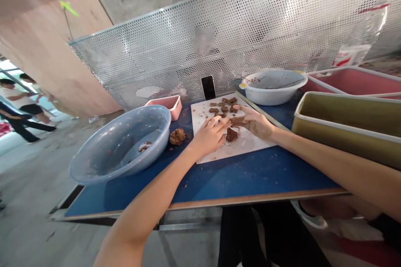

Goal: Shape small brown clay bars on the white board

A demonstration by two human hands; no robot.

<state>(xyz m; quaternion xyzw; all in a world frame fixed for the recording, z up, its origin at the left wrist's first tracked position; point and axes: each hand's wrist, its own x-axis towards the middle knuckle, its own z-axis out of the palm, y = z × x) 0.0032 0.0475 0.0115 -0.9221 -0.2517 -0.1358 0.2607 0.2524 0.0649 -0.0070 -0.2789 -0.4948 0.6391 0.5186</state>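
A short piece of brown clay-like material (237, 120) is held between my hands, low over a white board (205, 156). My right hand (258, 124) grips its right side between thumb and fingers. My left hand (211, 135) has curved fingers closed at the piece's left end; the thumb side is partly hidden. Just below the fingers, a darker crumbly lump (232, 134) rests on the board. Several small shaped brown pieces (214, 110) lie on the far part of the board, with crumbs around them.
A blue basin (94, 150) stands left, with a brown lump (177, 136) beside it. Behind are a small pink container (175, 108) and a phone (208, 87). A white basin (266, 96), a stick (263, 112) and an olive bin (332, 121) stand right. A perforated metal panel (150, 46) closes the back.
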